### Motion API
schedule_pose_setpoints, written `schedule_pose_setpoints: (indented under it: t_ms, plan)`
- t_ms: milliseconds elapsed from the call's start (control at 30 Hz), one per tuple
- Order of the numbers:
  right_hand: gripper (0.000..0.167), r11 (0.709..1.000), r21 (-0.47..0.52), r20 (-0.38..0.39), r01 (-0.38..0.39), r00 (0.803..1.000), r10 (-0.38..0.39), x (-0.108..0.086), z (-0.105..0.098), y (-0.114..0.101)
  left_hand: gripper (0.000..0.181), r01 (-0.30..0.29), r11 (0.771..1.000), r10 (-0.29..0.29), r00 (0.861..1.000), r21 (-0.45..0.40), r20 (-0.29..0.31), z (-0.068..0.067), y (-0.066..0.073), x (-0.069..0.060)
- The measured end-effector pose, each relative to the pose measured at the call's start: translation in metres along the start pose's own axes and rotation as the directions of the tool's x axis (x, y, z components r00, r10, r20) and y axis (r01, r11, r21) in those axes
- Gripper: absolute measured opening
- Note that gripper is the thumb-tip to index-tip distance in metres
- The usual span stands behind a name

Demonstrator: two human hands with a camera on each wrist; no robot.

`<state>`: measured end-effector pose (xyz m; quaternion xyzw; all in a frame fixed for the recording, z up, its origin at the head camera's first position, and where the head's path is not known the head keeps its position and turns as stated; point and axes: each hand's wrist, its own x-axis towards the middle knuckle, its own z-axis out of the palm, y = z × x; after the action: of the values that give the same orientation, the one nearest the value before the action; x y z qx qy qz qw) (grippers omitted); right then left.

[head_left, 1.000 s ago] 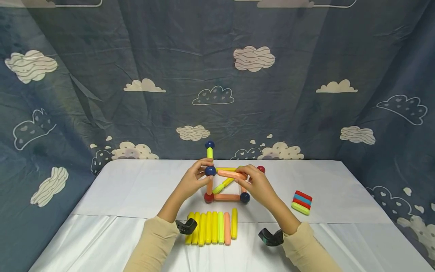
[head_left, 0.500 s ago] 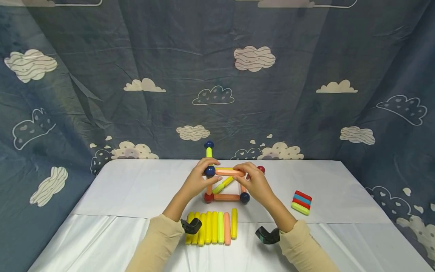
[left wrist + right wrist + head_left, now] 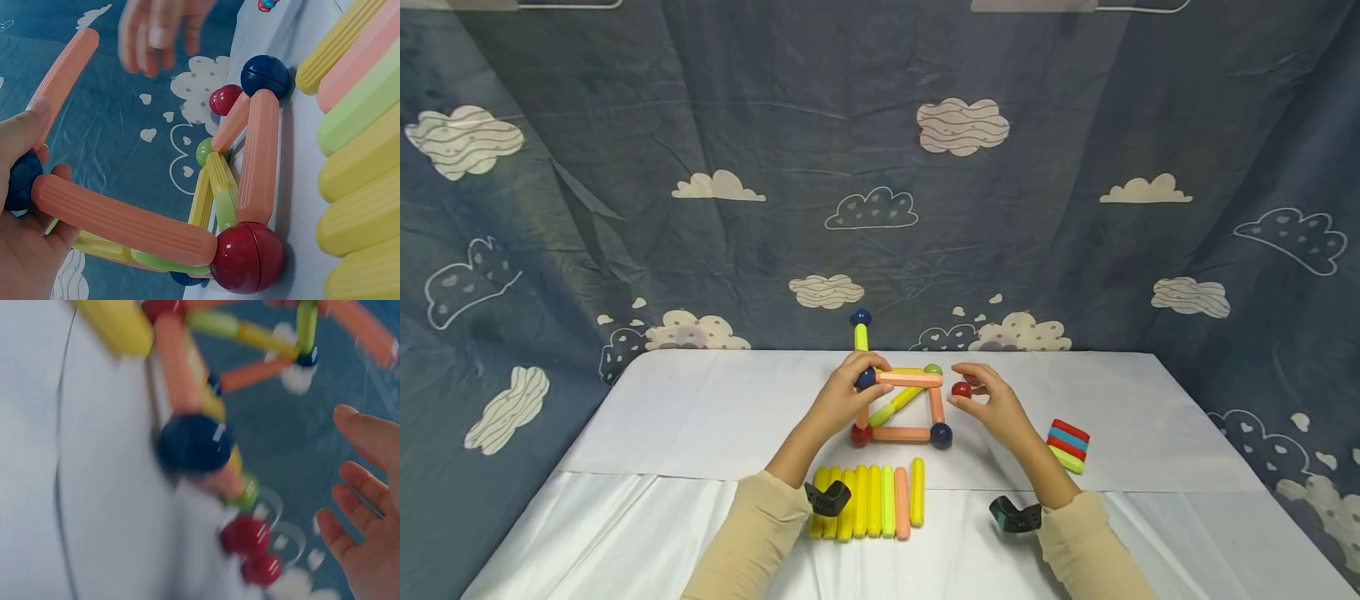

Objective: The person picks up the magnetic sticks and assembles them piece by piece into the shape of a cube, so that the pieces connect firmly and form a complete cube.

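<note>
My left hand (image 3: 842, 396) grips a dark blue ball (image 3: 24, 180) at the upper left corner of a stick-and-ball frame, its thumb lying on an orange stick (image 3: 910, 379) that extends right from the ball. Another orange stick (image 3: 125, 215) joins that ball to a red corner ball (image 3: 247, 257). Beyond the stick's free end, my right hand (image 3: 1000, 408) has its fingers apart beside a loose red ball (image 3: 961, 389). In the right wrist view this hand (image 3: 369, 506) holds nothing, and two red balls (image 3: 245, 535) lie near a green ball (image 3: 249, 491).
Several yellow sticks (image 3: 860, 502), a light green one (image 3: 888, 502) and an orange one (image 3: 902, 503) lie in a row in front of the frame. A stack of short red, blue and green pieces (image 3: 1067, 446) is at the right. Behind the table hangs a cloud-patterned cloth (image 3: 1037, 250).
The orange stick has met the blue ball in my left hand. My right hand has let go of the stick and moved right, to the red ball.
</note>
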<state>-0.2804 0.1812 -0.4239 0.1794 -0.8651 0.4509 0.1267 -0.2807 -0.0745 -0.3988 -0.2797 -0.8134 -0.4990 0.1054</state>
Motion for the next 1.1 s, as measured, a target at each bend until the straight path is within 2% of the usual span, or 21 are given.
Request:
schedule_pose_setpoints:
  t_ms: [167, 300, 467, 600, 700, 833, 967, 1100]
  plan:
    - [0.047, 0.994, -0.056, 0.052, -0.096, 0.994, 0.099, 0.003, 0.003, 0.029, 0.021, 0.005, 1.0, -0.005, 1.0, -0.002, 0.004, 0.001, 0.0, 0.0]
    - [0.046, 0.983, -0.128, 0.096, -0.134, 0.985, 0.147, 0.006, 0.008, 0.044, 0.021, 0.011, 1.0, -0.011, 1.0, -0.001, 0.013, 0.001, 0.001, 0.0]
    - [0.04, 0.963, -0.213, 0.066, -0.165, 0.981, 0.182, 0.01, 0.013, 0.049, 0.021, 0.009, 1.0, -0.009, 1.0, -0.009, 0.011, 0.001, 0.002, 0.0]
    - [0.038, 0.951, -0.215, 0.039, -0.223, 0.971, 0.237, 0.011, 0.013, 0.045, 0.02, 0.018, 1.0, -0.017, 1.0, -0.017, 0.003, 0.001, 0.002, 0.0]
    - [0.038, 0.963, -0.128, 0.015, -0.239, 0.97, 0.243, 0.009, 0.008, 0.04, 0.02, 0.024, 0.999, -0.024, 1.0, -0.025, 0.003, 0.001, 0.001, 0.0]
    - [0.042, 0.976, 0.09, 0.002, -0.2, 0.98, 0.2, 0.003, -0.003, 0.023, 0.02, 0.025, 0.999, -0.025, 1.0, -0.03, 0.008, 0.001, 0.002, 0.0]
    - [0.047, 0.944, 0.288, 0.022, -0.159, 0.987, 0.16, -0.003, -0.011, 0.001, 0.021, 0.02, 0.999, -0.019, 1.0, -0.026, 0.006, 0.001, 0.001, 0.0]
    - [0.049, 0.918, 0.381, 0.025, -0.11, 0.994, 0.108, -0.009, -0.015, -0.016, 0.021, 0.016, 1.0, -0.016, 1.0, -0.019, 0.002, 0.001, 0.001, 0.0]
